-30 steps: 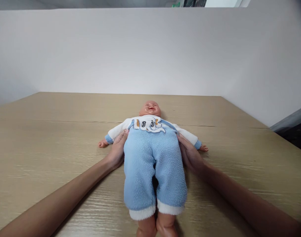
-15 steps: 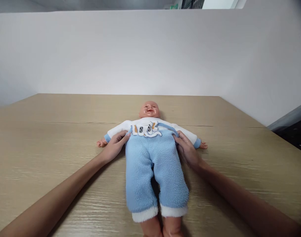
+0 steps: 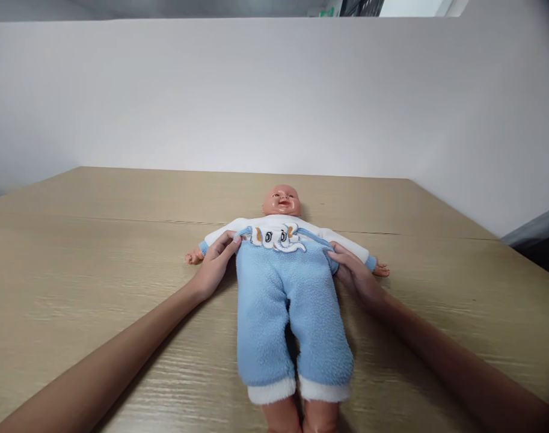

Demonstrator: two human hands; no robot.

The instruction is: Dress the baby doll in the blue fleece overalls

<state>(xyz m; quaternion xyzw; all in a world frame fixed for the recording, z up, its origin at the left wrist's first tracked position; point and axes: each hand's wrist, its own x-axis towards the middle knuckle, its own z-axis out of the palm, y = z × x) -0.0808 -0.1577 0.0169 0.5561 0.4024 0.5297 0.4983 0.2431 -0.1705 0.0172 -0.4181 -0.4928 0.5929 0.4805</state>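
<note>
One dressed doll (image 3: 281, 273): face up on the worktop (image 3: 76, 270), apparently laid flat for steadiness.
Blue trousers (image 3: 261, 307): held at both upper sides, likely to balance the pull.
Left hand (image 3: 214, 266): pinching one side.
Right hand (image 3: 356, 275): pinching the other.

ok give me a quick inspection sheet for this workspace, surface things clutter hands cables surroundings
Surface: wood-grain table, with a seam running across its far part.
Job's things: doll on its back, arms spread, head at the far end; blue fleece trousers, white top, animal-face patch; feet out of frame.
Clutter: nothing seen.
Hands: left hand and right hand each pinch the trousers' upper edge, one on either side.
Cables: nothing seen.
Surroundings: pale wall behind; dark object at right, unidentifiable.
</note>
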